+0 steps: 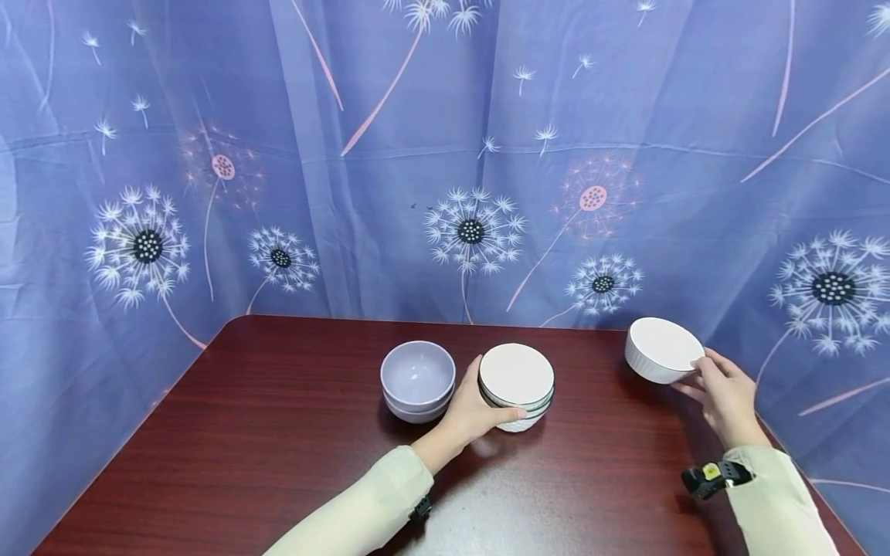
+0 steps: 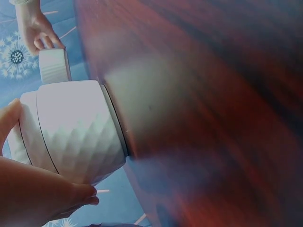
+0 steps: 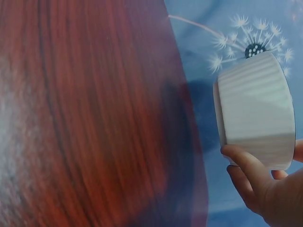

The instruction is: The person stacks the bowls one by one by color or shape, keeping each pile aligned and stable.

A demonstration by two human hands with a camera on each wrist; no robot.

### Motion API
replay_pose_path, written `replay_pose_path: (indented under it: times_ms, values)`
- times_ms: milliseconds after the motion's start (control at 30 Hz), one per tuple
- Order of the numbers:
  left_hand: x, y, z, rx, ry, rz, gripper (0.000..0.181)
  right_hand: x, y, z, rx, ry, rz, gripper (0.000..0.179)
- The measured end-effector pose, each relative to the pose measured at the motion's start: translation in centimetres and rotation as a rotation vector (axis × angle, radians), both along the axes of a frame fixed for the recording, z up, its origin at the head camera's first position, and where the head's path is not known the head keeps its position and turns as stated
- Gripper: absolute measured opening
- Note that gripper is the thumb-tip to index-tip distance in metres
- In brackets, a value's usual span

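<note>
My left hand (image 1: 473, 413) grips a stack of white bowls (image 1: 518, 374) near the middle of the table, thumb on the near side and fingers round the left. Thin dark rims part the bowls, and the left wrist view shows a faceted pattern on the largest wall (image 2: 80, 127). At the right, my right hand (image 1: 726, 398) holds a single white bowl (image 1: 664, 349) by its right side. Vertical ribs run round this bowl's wall (image 3: 258, 104), seen in the right wrist view, where it appears raised off the table.
Two nested lavender bowls (image 1: 418, 377) stand just left of the white stack, close to my left hand. The dark red wooden table (image 1: 243, 432) ends at a blue dandelion-print curtain (image 1: 389, 232) behind it and along both sides.
</note>
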State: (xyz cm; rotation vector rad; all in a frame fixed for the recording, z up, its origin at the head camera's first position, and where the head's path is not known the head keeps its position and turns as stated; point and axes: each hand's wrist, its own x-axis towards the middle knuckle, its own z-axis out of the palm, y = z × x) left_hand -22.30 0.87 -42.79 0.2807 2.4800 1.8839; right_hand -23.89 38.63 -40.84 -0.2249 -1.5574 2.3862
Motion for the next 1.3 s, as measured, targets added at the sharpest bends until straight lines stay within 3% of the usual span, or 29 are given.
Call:
replay_pose_path:
  times_ms: [500,867,1300]
  values:
    - [-0.3,0.0,-0.1,-0.027,0.013,0.018,0.113,0.0,-2.9,1.5,0.053,0.039,0.067,0.024]
    - [-0.3,0.2,-0.1,-0.015,0.022,0.017,0.110,-0.1,-4.8,3.0,0.157,-0.071,0.093,0.034]
    - [0.0,0.1,0.1,-0.012,0.020,0.021,0.112,0.0,-7.2,4.2,0.182,-0.034,0.220,0.040]
